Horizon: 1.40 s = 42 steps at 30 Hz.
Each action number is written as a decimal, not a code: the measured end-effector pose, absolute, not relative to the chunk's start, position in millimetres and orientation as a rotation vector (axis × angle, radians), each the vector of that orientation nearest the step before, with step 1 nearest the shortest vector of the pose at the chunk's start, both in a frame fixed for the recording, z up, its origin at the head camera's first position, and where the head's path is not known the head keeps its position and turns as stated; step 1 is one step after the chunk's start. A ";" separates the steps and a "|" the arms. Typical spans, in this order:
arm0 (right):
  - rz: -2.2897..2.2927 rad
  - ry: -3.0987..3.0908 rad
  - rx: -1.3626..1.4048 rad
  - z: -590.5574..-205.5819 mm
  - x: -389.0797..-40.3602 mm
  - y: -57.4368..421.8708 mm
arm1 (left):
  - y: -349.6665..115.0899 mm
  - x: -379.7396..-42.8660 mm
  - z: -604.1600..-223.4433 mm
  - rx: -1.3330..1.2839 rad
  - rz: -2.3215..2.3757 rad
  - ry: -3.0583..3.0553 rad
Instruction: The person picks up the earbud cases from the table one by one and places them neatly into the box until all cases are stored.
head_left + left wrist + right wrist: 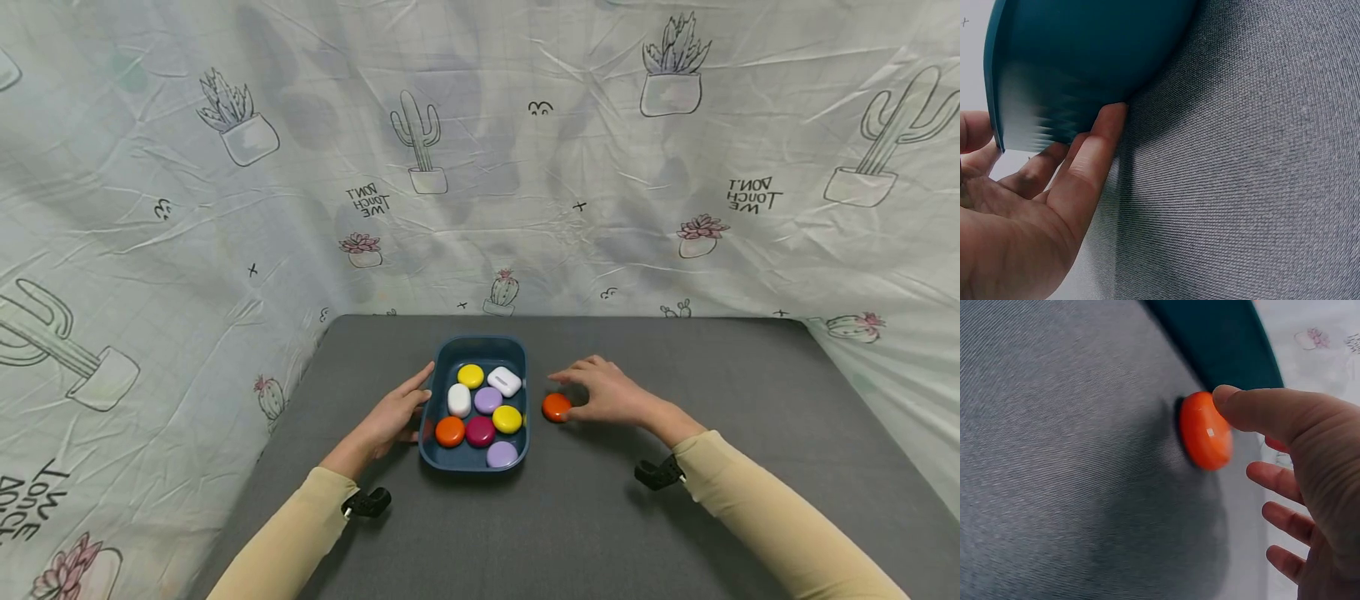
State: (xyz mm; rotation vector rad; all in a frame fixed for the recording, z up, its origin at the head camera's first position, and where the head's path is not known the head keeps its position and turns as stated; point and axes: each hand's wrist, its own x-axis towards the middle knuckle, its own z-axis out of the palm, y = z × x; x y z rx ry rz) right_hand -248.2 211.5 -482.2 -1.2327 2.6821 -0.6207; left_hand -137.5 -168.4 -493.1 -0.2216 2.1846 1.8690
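A dark blue rectangular bin (474, 343) with rounded corners sits on the dark table. The left hand (392, 419) is at its left side, fingers extended along the outer wall in the left wrist view. Inside lie several glossy rounded pieces: yellow (470, 376), white (459, 400), lilac (489, 400), orange (450, 432) and crimson (480, 431). Right of the bin, a glossy orange disc (1204, 432) lies on the table. The right hand (609, 394) is just right of it, thumb tip overlapping its edge in the right wrist view, other fingers spread apart from it.
Grey fabric covers the table (480, 533). Behind and to the left hangs a pale curtain (480, 167) printed with cacti and potted plants. Each wrist wears a small black camera, one by the left sleeve (292, 533), one by the right sleeve (772, 517).
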 end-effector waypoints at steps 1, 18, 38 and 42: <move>-0.615 2.680 -1.226 -484.2 -248.6 211.4 | -168.3 -137.4 -493.0 -0.224 1.869 2.185; -0.637 2.658 -1.223 -500.9 -253.5 210.0 | -166.3 -138.4 -489.6 -0.230 1.877 2.172; -0.655 2.617 -1.214 -493.3 -261.8 208.5 | -163.3 -142.3 -480.9 -0.266 1.883 2.135; -0.677 2.621 -1.212 -482.9 -265.4 212.4 | -161.5 -143.3 -478.4 -0.278 1.886 2.126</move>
